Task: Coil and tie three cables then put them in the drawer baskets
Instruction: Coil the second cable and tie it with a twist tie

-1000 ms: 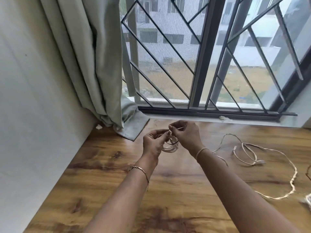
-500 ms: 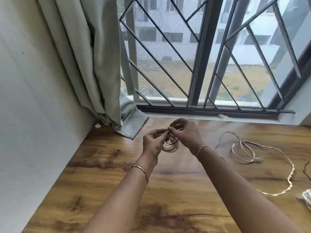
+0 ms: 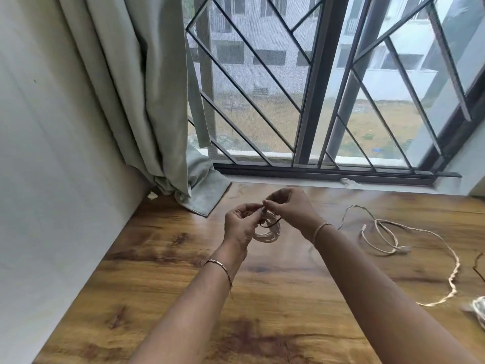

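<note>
The bench (image 3: 262,298) meets a wall (image 3: 52,179) along its left edge and a window (image 3: 315,101) along its far edge, where a curtain (image 3: 147,101) pools in the far-left corner. Bare wood lies open on the near half, under both forearms. Above the far middle, the left hand (image 3: 240,227) curls its fingers around a coiled cable (image 3: 267,235), held off the surface. The right hand (image 3: 291,208), fingers bent, pinches a dark tie (image 3: 270,224) crossing the coil. A loose cable (image 3: 385,237) sprawls toward the right edge, and another cable (image 3: 479,308) sits at that edge.
</note>
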`<state>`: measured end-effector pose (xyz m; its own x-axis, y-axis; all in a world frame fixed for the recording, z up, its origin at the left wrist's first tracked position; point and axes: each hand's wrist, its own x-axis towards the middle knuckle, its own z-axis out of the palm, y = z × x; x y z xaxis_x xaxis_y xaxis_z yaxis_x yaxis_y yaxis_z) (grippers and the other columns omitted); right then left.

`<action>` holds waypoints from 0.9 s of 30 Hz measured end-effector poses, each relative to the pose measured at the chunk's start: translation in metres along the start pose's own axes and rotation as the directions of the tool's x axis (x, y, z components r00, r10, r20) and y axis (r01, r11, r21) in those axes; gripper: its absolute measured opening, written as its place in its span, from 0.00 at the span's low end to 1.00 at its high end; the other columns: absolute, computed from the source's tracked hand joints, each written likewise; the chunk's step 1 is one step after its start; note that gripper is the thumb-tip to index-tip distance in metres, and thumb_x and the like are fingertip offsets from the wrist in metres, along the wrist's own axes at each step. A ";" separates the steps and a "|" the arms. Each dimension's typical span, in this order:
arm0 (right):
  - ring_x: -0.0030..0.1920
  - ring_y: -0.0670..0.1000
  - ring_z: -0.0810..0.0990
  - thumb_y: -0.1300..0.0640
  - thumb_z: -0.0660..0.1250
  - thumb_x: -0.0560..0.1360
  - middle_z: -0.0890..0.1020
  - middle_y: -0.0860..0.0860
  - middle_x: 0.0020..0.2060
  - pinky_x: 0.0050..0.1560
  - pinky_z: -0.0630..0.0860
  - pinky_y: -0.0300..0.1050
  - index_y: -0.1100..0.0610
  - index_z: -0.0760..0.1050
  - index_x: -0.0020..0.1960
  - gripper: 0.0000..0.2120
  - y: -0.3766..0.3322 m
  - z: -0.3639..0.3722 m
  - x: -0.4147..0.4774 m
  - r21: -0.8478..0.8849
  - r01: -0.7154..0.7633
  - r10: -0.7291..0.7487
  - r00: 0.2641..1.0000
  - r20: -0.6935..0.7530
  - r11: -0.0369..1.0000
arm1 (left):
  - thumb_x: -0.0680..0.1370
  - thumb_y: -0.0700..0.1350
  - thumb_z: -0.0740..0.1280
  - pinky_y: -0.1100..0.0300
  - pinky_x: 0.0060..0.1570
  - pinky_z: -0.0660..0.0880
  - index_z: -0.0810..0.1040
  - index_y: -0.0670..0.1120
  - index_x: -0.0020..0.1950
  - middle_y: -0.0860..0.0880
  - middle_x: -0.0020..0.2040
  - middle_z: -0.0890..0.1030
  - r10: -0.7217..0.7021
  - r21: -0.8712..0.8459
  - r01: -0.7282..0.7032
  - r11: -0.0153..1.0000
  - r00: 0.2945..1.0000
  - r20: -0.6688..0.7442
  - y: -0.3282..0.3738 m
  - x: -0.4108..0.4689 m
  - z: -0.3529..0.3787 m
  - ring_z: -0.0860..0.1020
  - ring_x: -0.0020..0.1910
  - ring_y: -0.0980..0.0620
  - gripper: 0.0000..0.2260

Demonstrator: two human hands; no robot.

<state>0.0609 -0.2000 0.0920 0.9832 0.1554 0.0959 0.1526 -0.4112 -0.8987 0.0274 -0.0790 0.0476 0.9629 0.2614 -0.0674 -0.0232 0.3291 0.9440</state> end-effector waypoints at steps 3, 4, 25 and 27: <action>0.32 0.43 0.78 0.64 0.74 0.70 0.83 0.51 0.33 0.34 0.73 0.34 0.59 0.82 0.41 0.02 -0.003 -0.001 -0.004 0.008 0.005 -0.005 1.000 0.026 1.000 | 0.73 0.34 0.71 0.67 0.34 0.76 0.80 0.41 0.41 0.46 0.34 0.82 -0.010 0.002 0.010 1.000 1.000 -0.024 0.000 0.001 -0.002 0.79 0.31 0.56 0.04; 0.33 0.44 0.78 0.64 0.74 0.69 0.83 0.51 0.33 0.35 0.74 0.35 0.58 0.82 0.41 0.03 -0.002 -0.001 -0.004 0.010 0.007 -0.008 1.000 0.012 1.000 | 0.73 0.34 0.71 0.67 0.34 0.76 0.80 0.42 0.41 0.46 0.34 0.82 -0.010 0.002 0.010 1.000 1.000 -0.022 0.000 0.001 -0.002 0.79 0.31 0.56 0.04; 0.39 0.49 0.84 0.61 0.74 0.66 0.85 0.49 0.34 0.45 0.81 0.48 0.53 0.83 0.37 0.03 -0.002 0.003 -0.001 0.058 -0.005 0.013 0.992 -0.129 0.998 | 0.72 0.34 0.73 0.65 0.36 0.75 0.80 0.41 0.42 0.43 0.36 0.81 0.005 -0.026 -0.005 1.000 1.000 -0.010 0.003 0.005 0.004 0.78 0.33 0.53 0.04; 0.39 0.50 0.84 0.61 0.74 0.65 0.85 0.50 0.34 0.45 0.81 0.48 0.53 0.83 0.37 0.04 -0.002 0.003 -0.001 0.055 -0.008 0.013 0.994 -0.105 0.998 | 0.72 0.34 0.73 0.65 0.35 0.75 0.80 0.41 0.42 0.43 0.36 0.81 0.004 -0.030 -0.005 1.000 1.000 -0.015 0.003 0.006 0.003 0.77 0.33 0.52 0.04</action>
<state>0.0595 -0.1969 0.0922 0.9902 0.0546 0.1283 0.1394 -0.3626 -0.9215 0.0336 -0.0793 0.0515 0.9587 0.2760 -0.0681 -0.0359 0.3554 0.9340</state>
